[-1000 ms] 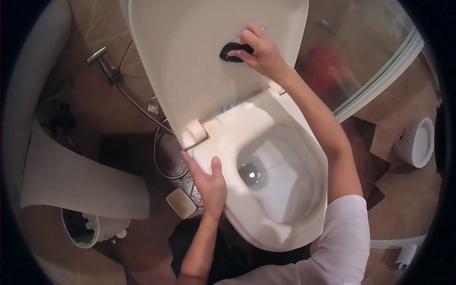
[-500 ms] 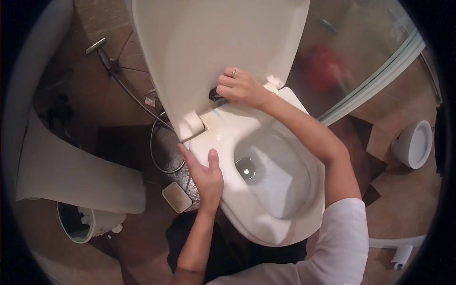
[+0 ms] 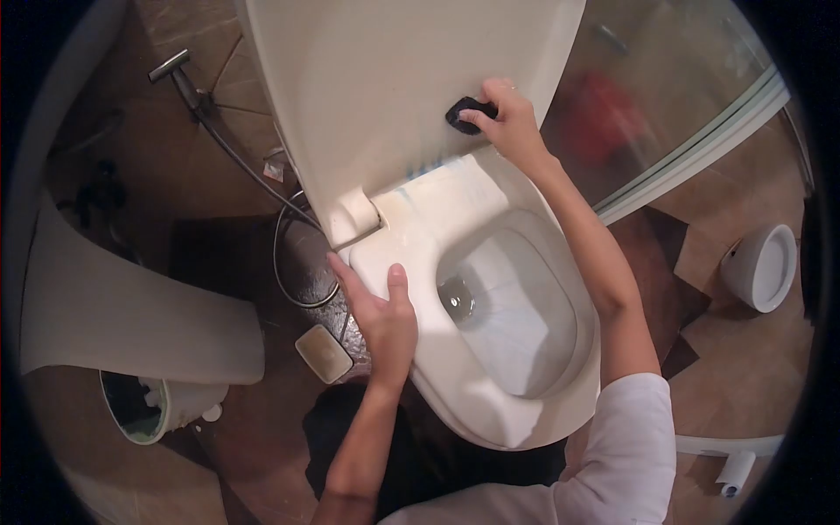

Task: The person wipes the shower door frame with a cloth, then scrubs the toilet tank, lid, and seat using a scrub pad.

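Note:
A white toilet (image 3: pixel 477 418) stands in front of me, its lid (image 3: pixel 385 79) raised. My left hand (image 3: pixel 385 324) rests against the left edge of the seat, thumb up and fingers stretched out along the side. At the lower right of the raised lid, my right hand (image 3: pixel 512 118) pinches a small black rounded object (image 3: pixel 464 115), close to the lid's inner surface; its exact kind is unclear. Blue streaks (image 3: pixel 424 168) mark the lid's base and the rear of the seat, near the left hinge (image 3: pixel 357 219).
A bidet sprayer (image 3: pixel 175 74) with a metal hose is on the left, above a small tray (image 3: pixel 324 354). Below the sink (image 3: pixel 140 306) stands a bucket (image 3: pixel 166 407). A glass shower panel (image 3: pixel 691 144) and a white round container (image 3: pixel 761 267) are on the right.
My right hand has moved up and right across the base of the lid with the black object, uncovering blue streaks. My left hand stays at the seat's edge.

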### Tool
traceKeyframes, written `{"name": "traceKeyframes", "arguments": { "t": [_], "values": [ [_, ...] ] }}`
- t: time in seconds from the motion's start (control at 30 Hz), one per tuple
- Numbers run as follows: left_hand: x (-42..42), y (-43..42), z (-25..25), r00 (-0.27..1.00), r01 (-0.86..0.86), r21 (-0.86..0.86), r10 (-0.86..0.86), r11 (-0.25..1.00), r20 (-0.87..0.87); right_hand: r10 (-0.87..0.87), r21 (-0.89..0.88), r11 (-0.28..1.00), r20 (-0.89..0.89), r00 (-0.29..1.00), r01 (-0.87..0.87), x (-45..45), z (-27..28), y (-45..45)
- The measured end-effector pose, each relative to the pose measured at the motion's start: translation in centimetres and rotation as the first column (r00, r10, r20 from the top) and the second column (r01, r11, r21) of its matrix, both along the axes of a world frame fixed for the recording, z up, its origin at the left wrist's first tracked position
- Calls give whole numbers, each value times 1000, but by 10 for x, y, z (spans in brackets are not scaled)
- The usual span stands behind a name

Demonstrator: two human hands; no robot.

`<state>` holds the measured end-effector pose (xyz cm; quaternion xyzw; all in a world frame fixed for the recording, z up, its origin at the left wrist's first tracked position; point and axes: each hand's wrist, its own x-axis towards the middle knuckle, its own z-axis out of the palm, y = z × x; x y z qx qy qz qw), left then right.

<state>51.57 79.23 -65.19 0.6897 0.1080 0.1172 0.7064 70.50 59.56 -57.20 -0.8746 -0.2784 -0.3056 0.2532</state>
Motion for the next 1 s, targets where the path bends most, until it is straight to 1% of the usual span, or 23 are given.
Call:
{"name": "traceKeyframes", "arguments": {
  "t": [0.07, 0.1, 0.13, 0.2, 0.23, 0.3, 0.33, 0.4, 0.43, 0.47, 0.53, 0.57, 0.63, 0.67, 0.7, 0.73, 0.8, 0.83, 0.87, 0.97, 1.0],
  "values": [
    [0, 1, 2, 1000, -2, 18, 2, 1000, -2, -34, 39, 999, 48, 998, 32, -2, 5, 15],
    [-1, 0, 3, 1000, -2, 38, 2, 999, -8, 137, 86, 985, 132, 982, -149, -5, -1, 39],
    [-1, -1, 2, 1000, 1, 36, -1, 999, -10, 249, 45, 966, 121, 961, -255, -12, -1, 63],
    [-1, 2, -2, 1000, -3, 68, 3, 998, -2, 286, -108, 954, 68, 956, -278, -18, 6, 67],
    [0, 1, -4, 1000, 4, 65, -5, 998, 3, 279, -112, 956, 72, 958, -270, -13, 6, 51],
    [-1, 2, -6, 1000, -7, 93, 6, 996, 10, 183, -191, 965, -8, 983, -181, 0, 0, 4],
    [-1, 1, -4, 1000, -8, 89, 6, 996, 15, 183, -196, 964, -4, 983, -180, 0, 2, -2],
    [-1, 0, -1, 1000, 6, 24, -6, 1000, 7, 135, -233, 966, 97, 986, -109, 2, 0, -7],
    [0, 1, -1, 1000, -1, 23, 1, 1000, 11, 248, -135, 964, 137, 959, -230, -1, -11, 14],
    [0, 2, -3, 1000, 6, 17, -6, 1000, 10, 348, -191, 931, 208, 914, -312, -8, -20, 40],
    [-1, 1, -3, 1000, 11, 8, -11, 1000, 8, 475, -356, 840, 116, 873, -410, -24, -13, 70],
    [-1, 1, -3, 1000, 10, -1, -10, 1000, 13, 477, -354, 839, 114, 871, -413, -17, -16, 58],
    [-3, 2, -4, 1000, 8, -5, -7, 1000, 9, 361, -270, 907, 109, 926, -322, 4, -20, 1],
    [-1, 1, -5, 1000, -7, 33, 7, 999, 15, 302, -376, 895, 114, 946, -240, 8, -4, -24],
    [-1, 0, -6, 1000, -23, 69, 22, 997, 22, 190, -455, 885, 154, 970, -101, 9, -1, -44],
    [-2, 0, -8, 1000, -26, 67, 25, 997, 18, 193, -456, 884, 150, 970, -105, 9, -3, -40],
    [0, -2, -9, 997, -41, 52, 38, 998, 60, 367, -538, 818, 215, 905, -204, 8, -9, -16],
    [0, -1, -9, 997, -42, 52, 38, 998, 60, 465, -572, 764, 170, 869, -298, 5, -17, 7],
    [0, 0, -9, 998, -35, 46, 32, 998, 58, 429, -712, 660, 92, 899, -242, -8, -11, 27],
    [1, -2, -5, 999, -20, 7, 20, 1000, 36, 419, -706, 664, 76, 905, -248, 4, -3, 7],
    [-1, -1, -3, 1000, -12, -5, 12, 1000, 12, 353, -659, 720, 80, 932, -216, 8, 3, -9]
  ]
}}
